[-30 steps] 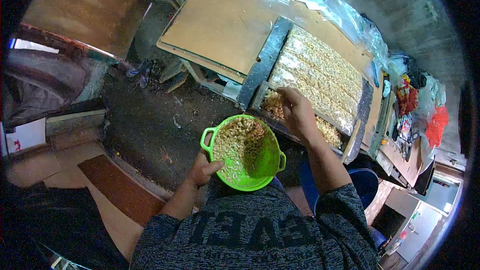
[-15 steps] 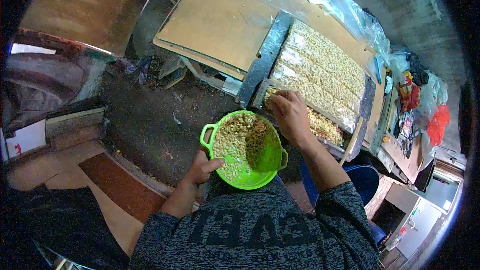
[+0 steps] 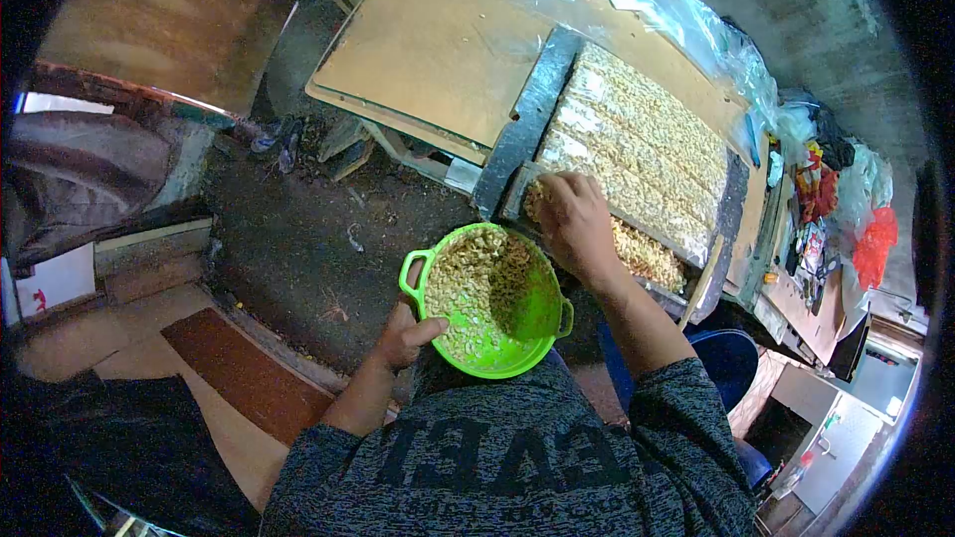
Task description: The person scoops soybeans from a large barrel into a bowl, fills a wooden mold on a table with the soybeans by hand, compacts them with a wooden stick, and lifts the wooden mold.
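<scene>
My left hand [image 3: 406, 335] grips the left side of a bright green bowl [image 3: 542, 310], its thumb over the rim near the handle. Pale, chopped-looking pieces [image 3: 458, 288] cover much of the bowl's inside. My right hand [image 3: 575, 224] rests at the near left end of a narrow trough of loose brownish pieces [image 3: 645, 257], fingers bent down into it. Whether its fingertips hold any pieces is hidden. Just beyond the trough, a broad slab of the same kind of pale pieces [image 3: 637, 139] lies in lengthwise rows beside a dark metal bar [image 3: 537, 119].
A wooden board tabletop [image 3: 438, 40] extends behind the bar. Clear plastic sheeting [image 3: 716, 50] lies along its far edge. Plastic bags, one red [image 3: 875, 247], hang at the right. A blue tub [image 3: 724, 363] stands below the table's right end.
My right hand has shifted slightly left and down toward the trough's near left end, its fingers now lower over the pieces. My left hand and the bowl have barely moved.
</scene>
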`<state>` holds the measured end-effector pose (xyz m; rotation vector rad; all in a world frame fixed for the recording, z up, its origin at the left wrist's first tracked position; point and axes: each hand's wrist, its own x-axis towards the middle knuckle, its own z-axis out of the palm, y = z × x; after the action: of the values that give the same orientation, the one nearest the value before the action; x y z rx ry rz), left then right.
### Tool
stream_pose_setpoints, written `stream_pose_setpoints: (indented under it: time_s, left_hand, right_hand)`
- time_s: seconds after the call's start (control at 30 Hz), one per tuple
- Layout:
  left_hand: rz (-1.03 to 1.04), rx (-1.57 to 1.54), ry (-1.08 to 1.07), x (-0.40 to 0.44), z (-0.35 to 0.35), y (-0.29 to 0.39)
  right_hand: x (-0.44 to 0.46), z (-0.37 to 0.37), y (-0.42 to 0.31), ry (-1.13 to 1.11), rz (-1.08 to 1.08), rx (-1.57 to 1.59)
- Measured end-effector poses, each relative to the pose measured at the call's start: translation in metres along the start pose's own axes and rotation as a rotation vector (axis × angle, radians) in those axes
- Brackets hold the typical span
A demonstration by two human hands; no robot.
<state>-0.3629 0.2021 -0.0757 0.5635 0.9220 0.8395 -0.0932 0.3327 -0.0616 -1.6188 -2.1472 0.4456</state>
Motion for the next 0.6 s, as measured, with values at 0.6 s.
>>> stream_pose_setpoints:
  time_s: [0.6]
  left_hand:
    - [0.0,0.018,0.017,0.003,0.002,-0.004]
  right_hand:
    - [-0.006,-0.001,0.003,0.021,-0.124,0.062]
